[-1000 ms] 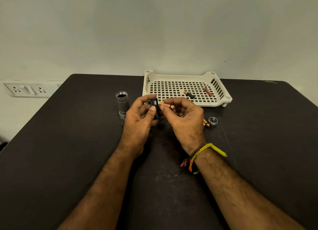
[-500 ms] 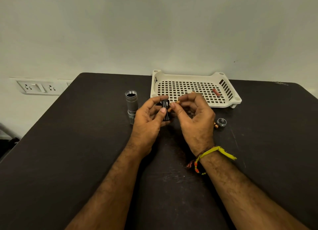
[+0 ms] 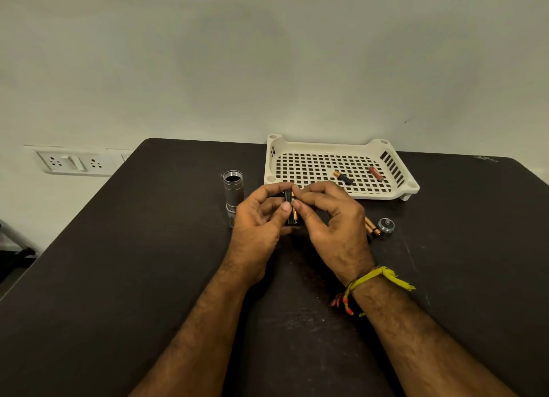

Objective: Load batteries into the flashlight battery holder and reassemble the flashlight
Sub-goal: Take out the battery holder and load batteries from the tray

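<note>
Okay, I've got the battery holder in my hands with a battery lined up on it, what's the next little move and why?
Probably press the copper-topped battery fully into the black battery holder with the right hand while the left hand steadies it. The battery lies lengthwise along the holder between your fingertips, and whether it is seated can't be told. More batteries wait on the table.

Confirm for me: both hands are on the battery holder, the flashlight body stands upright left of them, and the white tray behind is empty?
Not quite. The white tray is not empty: the head view shows two batteries lying in it. The rest holds: left hand and right hand on the battery holder, flashlight body upright to their left.
</note>
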